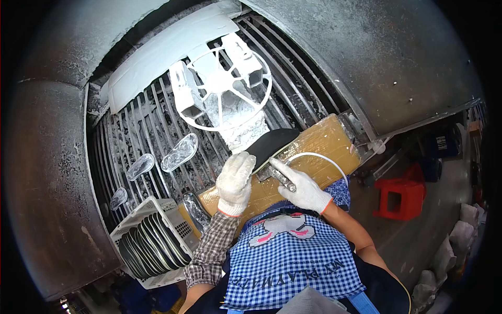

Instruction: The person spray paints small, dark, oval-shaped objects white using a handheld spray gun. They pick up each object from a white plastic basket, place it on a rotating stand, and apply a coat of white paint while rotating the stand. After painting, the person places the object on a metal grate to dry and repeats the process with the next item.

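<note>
Both my hands wear white knit gloves with orange cuffs. My left hand (234, 180) is closed on the near left end of a black shoe sole (273, 145), which is tilted above the edge of the tan board and has a pale rim. In my right hand (306, 189) is a metal spray gun (283, 179), gripped close to the sole's near edge; part of the gun is hidden by the glove. A thin white hose (320, 155) arcs beside that hand. Just beyond the sole stands a white-coated, spoked turntable ring (219, 89).
A slatted metal rack (157, 112) lies ahead between metal side walls, with several coated sole-shaped pieces (180, 152) on it. At my left, a white plastic basket (180, 228) holds several black soles (151, 246) on edge. A red stool (400, 193) stands on the floor at right.
</note>
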`<state>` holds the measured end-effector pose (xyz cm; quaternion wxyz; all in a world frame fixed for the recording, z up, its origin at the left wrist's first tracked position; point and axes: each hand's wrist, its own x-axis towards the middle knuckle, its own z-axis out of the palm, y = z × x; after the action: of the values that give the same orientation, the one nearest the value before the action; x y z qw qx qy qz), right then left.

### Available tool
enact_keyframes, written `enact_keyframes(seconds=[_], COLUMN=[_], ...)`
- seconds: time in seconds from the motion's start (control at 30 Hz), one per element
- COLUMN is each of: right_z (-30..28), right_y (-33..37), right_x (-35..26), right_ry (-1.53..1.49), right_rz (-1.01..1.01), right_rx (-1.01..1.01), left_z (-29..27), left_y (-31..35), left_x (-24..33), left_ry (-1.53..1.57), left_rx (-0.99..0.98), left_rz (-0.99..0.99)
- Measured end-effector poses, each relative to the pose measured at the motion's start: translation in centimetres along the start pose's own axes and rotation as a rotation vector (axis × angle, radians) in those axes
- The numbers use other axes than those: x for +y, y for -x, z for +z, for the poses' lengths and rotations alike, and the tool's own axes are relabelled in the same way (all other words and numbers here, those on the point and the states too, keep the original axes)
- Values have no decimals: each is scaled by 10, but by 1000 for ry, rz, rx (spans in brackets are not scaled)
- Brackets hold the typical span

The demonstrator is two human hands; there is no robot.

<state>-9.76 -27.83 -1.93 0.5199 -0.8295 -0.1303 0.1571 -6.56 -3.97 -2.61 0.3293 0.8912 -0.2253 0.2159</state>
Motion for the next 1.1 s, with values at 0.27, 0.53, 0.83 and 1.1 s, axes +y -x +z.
enact_keyframes(seconds=[0.27, 0.53, 0.83, 1.1], right_z=[0, -12, -26, -26], right_y=[-3, -7, -16, 1], right_x=[2, 17, 64, 119], right_ry=[-2, -23, -52, -288], right_rz=[17, 137, 264, 309], right_rx=[63, 128, 358, 501], left_z=[4, 4, -2, -43], left_y=[-3, 3, 10, -38], left_x=[1, -4, -10, 10], left_ry=[-35, 4, 185, 1020], left_rx=[37, 48, 58, 226], left_rz=[21, 10, -188, -651])
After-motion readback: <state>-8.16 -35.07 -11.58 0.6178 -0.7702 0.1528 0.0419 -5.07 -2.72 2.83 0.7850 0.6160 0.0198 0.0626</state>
